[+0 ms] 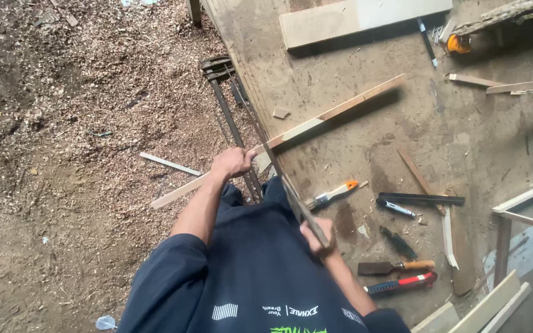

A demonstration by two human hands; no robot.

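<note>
Head view, looking straight down over a dark blue shirt onto a dusty workbench [365, 154] and a floor thick with sawdust [63, 123].

Left hand [232, 161]: closed round a long thin wood strip [334, 111], pinning it right at the bench edge. Lies slantwise, that strip, its upper end well in on the bench top, its lower end sticking out over the floor.

Right hand [317, 237]: wrapped tight on the near end of a slim saw [285, 185], fingers fully curled. Runs up and away from the body, the blade, and meets the strip just beside the left hand.

Progress, as a judgement: looks barely begun or in its early strokes. Shows in one piece from end to end, with no fresh offcut under the overhanging part. Cannot tell how deep the blade sits in the wood; too small and too dark there. Leaves, by the look of it, nearly the whole cut to do.

Round about: a bar clamp [226, 105] standing along the bench edge, just beyond the left hand. On the bench top, right of the saw, a paintbrush [331, 195] with an orange handle tip, a chisel [396, 267] and a red utility knife [402, 283] near the right forearm. Farther off, a wide pale board [353, 18] at the back, apart from the strip.
</note>
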